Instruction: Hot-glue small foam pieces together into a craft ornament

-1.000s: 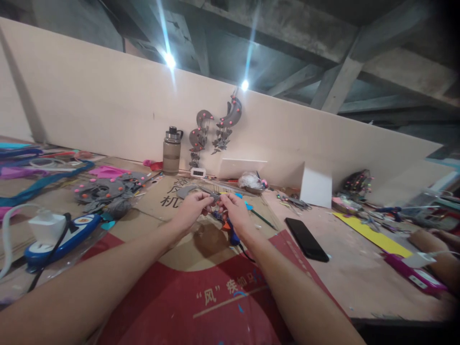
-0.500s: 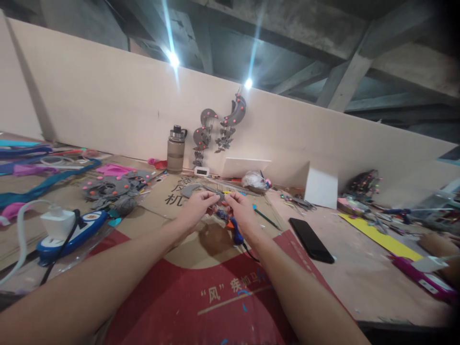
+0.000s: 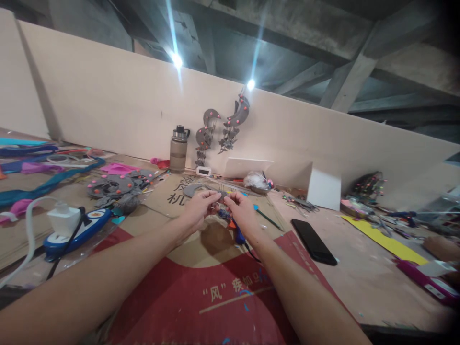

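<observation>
My left hand (image 3: 199, 209) and my right hand (image 3: 241, 212) meet above the flattened cardboard (image 3: 187, 249), both pinching a small grey felt piece (image 3: 222, 195) between thumb and fingers. Right under my right hand lies a blue glue gun (image 3: 237, 234) with its black cord trailing toward me. A grey crescent-shaped felt cut-out (image 3: 191, 190) lies on the cardboard just beyond my left hand. What the small piece is exactly I cannot make out.
A black phone (image 3: 314, 235) lies right of my hands. A blue power strip (image 3: 77, 231) with a white charger sits left. A pile of grey felt pieces with pink dots (image 3: 115, 187), a water bottle (image 3: 178, 149) and hanging felt ornaments (image 3: 223, 129) stand behind. Another person's hand (image 3: 442, 248) is at far right.
My hands stay together on the small grey piece, with only slight finger movement. The view has drifted a little to the left, so everything sits slightly further right.
</observation>
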Demonstrator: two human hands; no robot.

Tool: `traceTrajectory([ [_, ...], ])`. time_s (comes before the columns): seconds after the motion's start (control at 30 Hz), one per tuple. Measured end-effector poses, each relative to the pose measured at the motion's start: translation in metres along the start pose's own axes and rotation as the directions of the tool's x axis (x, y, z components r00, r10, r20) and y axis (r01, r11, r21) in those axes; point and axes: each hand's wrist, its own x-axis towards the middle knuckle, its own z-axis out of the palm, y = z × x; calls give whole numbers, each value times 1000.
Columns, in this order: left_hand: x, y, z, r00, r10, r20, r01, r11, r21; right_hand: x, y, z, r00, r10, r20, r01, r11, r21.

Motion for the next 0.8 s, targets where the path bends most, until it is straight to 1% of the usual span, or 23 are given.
traceTrajectory([
  [0.23, 0, -1, -1, 1000, -19, -12, 19, 1000, -10, -1, -3, -2, 999, 13, -38, -14, 1000, -25],
  [0.3, 0, -1, -1, 1000, -18, -12, 17, 1000, -18, -1, -5, -2, 999, 25, -45, -25, 1000, 0],
  [0.4, 1, 0, 0, 1000, -16, -24, 15, 999, -30, -1, -8, -2, 999, 45, -12, -44, 998, 50],
  [0.47, 1, 0, 0, 999, -14, -40, 12, 999, -38, -1, -9, -2, 998, 58, 7, -59, 996, 73],
  [0.53, 2, 1, -1, 998, -11, -63, 8, 999, -42, 1, -9, -4, 998, 67, 2, -67, 994, 86],
  [0.67, 6, 3, -6, 992, 0, -125, -8, 998, -60, 5, -9, -11, 997, 73, -39, -69, 993, 92],
  [0.8, 14, 11, -16, 983, 50, -176, -67, 994, -92, 10, -8, -17, 992, 92, -91, -80, 988, 129],
])
